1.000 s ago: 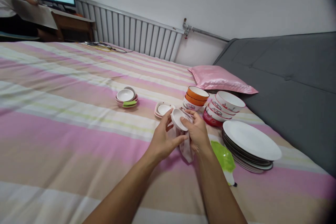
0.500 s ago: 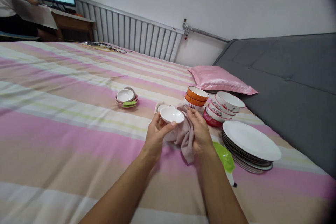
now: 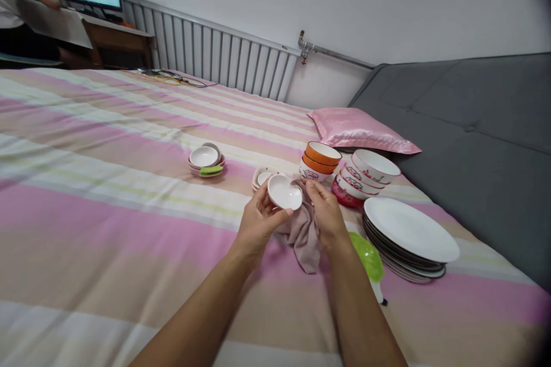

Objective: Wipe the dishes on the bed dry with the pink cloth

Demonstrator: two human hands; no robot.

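A small white dish [image 3: 284, 192] is pinched at its left side by my left hand [image 3: 257, 219], thumb on the near rim, its hollow tilted toward me. My right hand [image 3: 326, 212] grips a dusty-pink cloth [image 3: 305, 238], which hangs below the dish and meets its right side. Just behind the dish, partly covered by it, small pale dishes [image 3: 261, 176] rest on the bed. Right of my right forearm lies a green leaf-shaped dish [image 3: 368, 257], with a white piece under it.
Stacked orange and white bowls [image 3: 321, 159] stand behind my right hand, beside patterned white and red bowls [image 3: 365, 175]. A pile of plates [image 3: 411, 229] sits at the right. Small nested dishes [image 3: 205, 159] lie left. A pink pillow [image 3: 364, 129] leans by the grey headboard [image 3: 465, 103].
The white dish has tipped, so its hollow now faces me more. The cloth has shifted slightly with my right hand, which stays at the dish's right side.
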